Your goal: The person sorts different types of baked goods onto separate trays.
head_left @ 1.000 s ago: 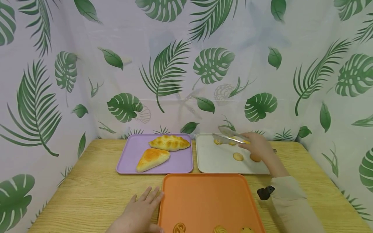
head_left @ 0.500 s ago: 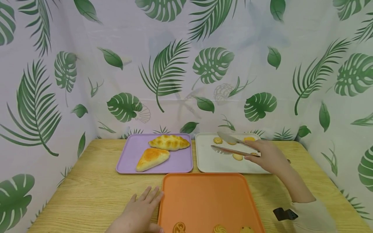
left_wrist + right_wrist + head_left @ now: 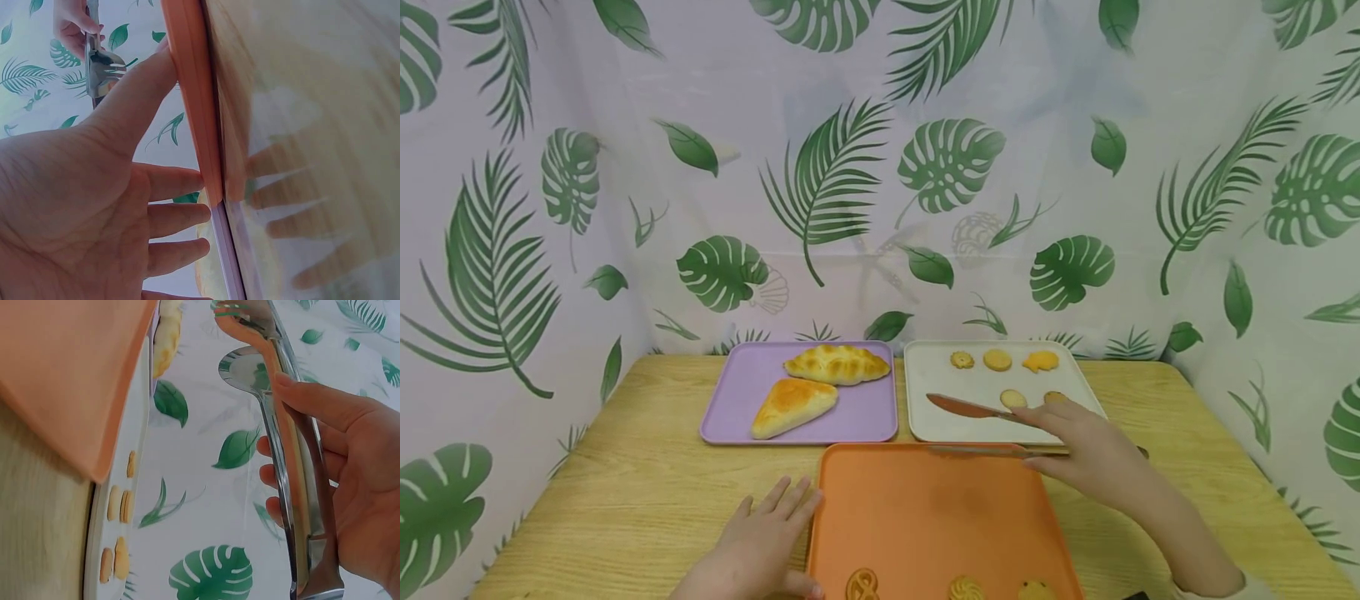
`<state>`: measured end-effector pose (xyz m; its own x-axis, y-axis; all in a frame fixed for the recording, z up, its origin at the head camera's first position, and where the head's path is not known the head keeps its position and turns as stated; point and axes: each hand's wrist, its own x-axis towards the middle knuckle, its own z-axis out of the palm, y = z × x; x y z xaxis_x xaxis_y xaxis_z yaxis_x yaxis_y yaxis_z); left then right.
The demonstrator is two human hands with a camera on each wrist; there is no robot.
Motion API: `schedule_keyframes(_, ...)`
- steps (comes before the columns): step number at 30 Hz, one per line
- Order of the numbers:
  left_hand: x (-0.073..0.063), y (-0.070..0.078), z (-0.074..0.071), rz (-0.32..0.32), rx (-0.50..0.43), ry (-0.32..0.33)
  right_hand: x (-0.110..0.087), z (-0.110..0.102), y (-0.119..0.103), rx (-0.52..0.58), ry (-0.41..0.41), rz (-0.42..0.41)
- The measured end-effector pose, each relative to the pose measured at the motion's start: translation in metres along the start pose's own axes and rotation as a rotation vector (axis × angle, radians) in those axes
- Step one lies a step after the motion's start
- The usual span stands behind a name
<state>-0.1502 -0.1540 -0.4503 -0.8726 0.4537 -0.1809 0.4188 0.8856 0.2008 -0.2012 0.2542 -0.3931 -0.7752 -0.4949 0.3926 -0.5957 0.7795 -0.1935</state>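
My right hand [image 3: 1093, 450] grips metal tongs [image 3: 970, 407], whose arms stand apart with nothing between them. They hang over the front of the white tray [image 3: 932, 375] and the far part of the orange tray [image 3: 917, 508]. In the right wrist view, thumb and fingers wrap the tongs from both sides. On the white tray lie a flower-shaped cookie [image 3: 962, 360], a round cookie [image 3: 997, 360], an orange fish-shaped cookie [image 3: 1041, 361], an oval cookie [image 3: 1012, 398] and a brown cookie [image 3: 1055, 397] partly behind my hand. My left hand [image 3: 748, 542], fingers spread, touches the orange tray's left edge.
A purple tray [image 3: 726, 408] at the back left bears a braided bread [image 3: 837, 365] and a triangular bread [image 3: 793, 408]. A pretzel cookie [image 3: 862, 585], a swirl cookie [image 3: 966, 588] and a speckled cookie [image 3: 1036, 591] line the near part of the orange tray. Leaf-patterned sheets enclose the table.
My right hand has drawn the tongs back from the white tray's far cookies toward the orange tray. The tongs' arms have spread wider. My left hand has stayed in place.
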Motion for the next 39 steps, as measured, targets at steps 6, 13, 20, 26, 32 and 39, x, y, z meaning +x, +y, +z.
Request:
schedule_keyframes(6,0.0,0.0,0.0,0.006,0.007,0.011,-0.007,0.009,-0.024,-0.014,-0.001,-0.113)
schedule_keyframes(13,0.0,0.001,-0.002,-0.01,0.002,-0.011,-0.007,0.023,-0.049,0.042,-0.173,-0.158)
schedule_keyframes(20,-0.001,0.001,-0.003,-0.005,0.0,-0.015,-0.009,0.04,-0.065,0.079,-0.204,-0.23)
schedule_keyframes(26,-0.001,0.001,-0.003,-0.008,-0.008,-0.022,-0.006,0.048,-0.076,0.096,-0.207,-0.313)
schedule_keyframes(32,0.0,0.0,-0.001,-0.006,-0.014,-0.021,-0.006,0.046,-0.08,0.076,-0.254,-0.256)
schedule_keyframes(39,0.001,-0.002,0.001,0.003,-0.021,-0.008,-0.004,0.044,-0.08,0.016,-0.176,-0.209)
